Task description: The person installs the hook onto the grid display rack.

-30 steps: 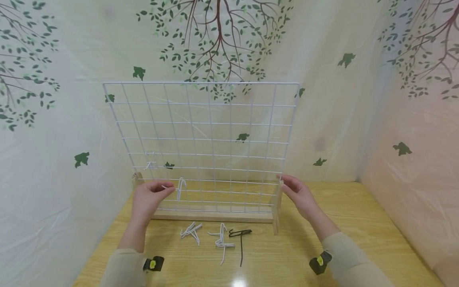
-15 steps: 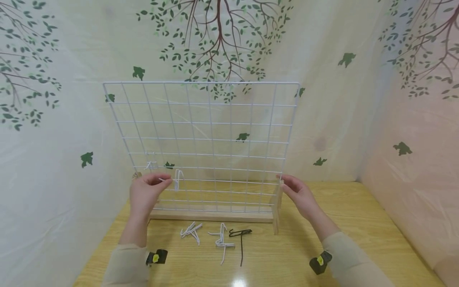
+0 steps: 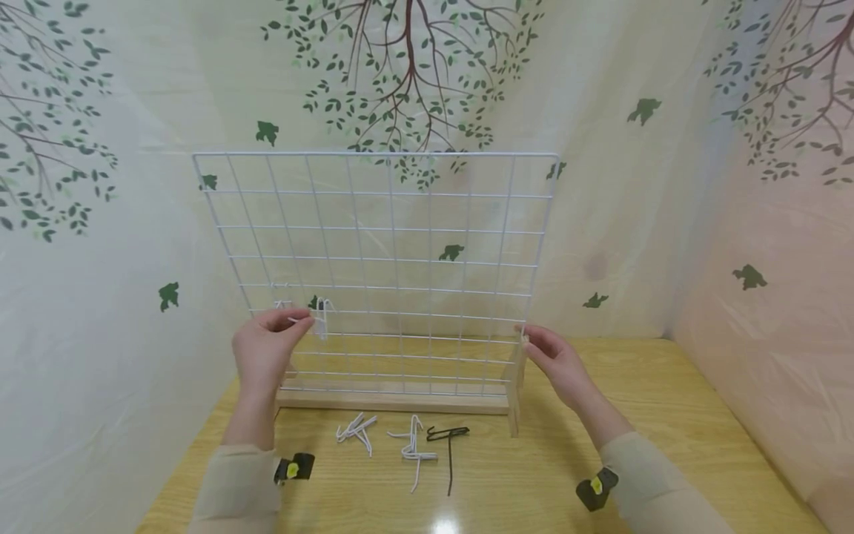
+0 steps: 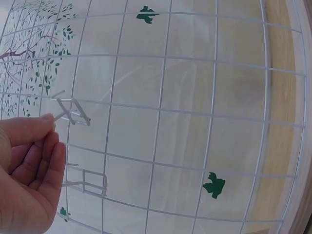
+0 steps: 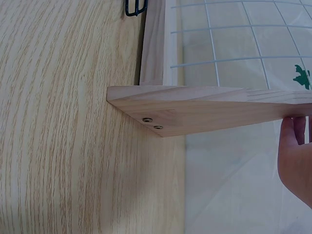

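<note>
Hook (image 3: 322,322), wht, pinched by L hand (image 3: 264,348) nr grid (image 3: 396,260); R hand (image 3: 559,371) pinching wooden stand (image 3: 400,403).

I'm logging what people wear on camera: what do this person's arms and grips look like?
The left sleeve and right sleeve are plain beige. Beside them sit a left black block and a right black block, each with a yellow patch. The left grip and right grip wear no gloves.

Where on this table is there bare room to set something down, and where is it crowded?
Bare table lies between the black hook and the right sleeve, and right of that sleeve. Crowded: the strip before the wooden stand, where white hooks lie too.
</note>
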A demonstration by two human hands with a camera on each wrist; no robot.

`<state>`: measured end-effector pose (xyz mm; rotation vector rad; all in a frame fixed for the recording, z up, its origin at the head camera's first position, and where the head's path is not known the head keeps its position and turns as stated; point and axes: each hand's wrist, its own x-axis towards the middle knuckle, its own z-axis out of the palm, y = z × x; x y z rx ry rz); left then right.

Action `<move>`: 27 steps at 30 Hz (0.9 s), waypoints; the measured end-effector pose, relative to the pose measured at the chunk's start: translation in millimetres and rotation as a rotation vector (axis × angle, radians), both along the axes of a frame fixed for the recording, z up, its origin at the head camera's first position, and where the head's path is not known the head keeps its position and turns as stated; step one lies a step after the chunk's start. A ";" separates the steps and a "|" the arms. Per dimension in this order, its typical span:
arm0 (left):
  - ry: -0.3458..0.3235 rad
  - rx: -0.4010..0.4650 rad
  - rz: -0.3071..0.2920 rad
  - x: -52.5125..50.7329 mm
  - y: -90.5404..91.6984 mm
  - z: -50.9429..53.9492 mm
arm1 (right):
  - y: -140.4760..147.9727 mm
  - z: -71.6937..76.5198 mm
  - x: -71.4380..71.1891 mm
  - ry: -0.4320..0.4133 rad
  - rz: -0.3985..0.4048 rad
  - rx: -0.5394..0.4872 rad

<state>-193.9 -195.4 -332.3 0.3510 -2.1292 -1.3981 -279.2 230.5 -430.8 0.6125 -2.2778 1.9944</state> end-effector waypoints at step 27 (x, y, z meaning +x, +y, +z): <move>0.207 -0.114 0.200 -23.9 11.8 16.6 | -2.9 -1.8 -4.8 0.017 -0.032 0.038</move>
